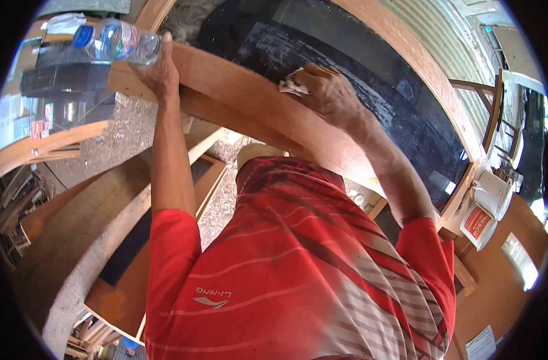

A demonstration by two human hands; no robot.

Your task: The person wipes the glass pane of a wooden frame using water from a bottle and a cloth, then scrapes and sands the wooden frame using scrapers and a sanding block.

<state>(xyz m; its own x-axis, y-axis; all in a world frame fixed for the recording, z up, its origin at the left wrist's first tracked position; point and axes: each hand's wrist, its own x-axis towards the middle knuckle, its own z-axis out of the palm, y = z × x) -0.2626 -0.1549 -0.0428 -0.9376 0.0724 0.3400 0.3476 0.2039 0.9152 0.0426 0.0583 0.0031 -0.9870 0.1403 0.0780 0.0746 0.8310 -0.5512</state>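
Note:
My left hand [160, 71] is closed around the bottom end of a clear plastic bottle [119, 41] with a blue cap. The bottle lies tilted on its side, cap pointing left, over the corner of a wooden frame [220, 75]. Dark glass [370, 48] fills that frame, and whitish streaky smears run across it. Bunched in my right hand [329, 93] is a crumpled white wad [294, 83], cloth or paper, pressed near the glass's front edge. The fingers of this hand curl over the wad and partly hide it.
Two white buckets [479, 225] hang or stand by the frame's right corner. A thick rough plank [100, 246] runs along my left. Brown wooden panels [496, 282] lean on the right. Shavings cover the ground [133, 138], and corrugated sheeting [430, 30] stands behind.

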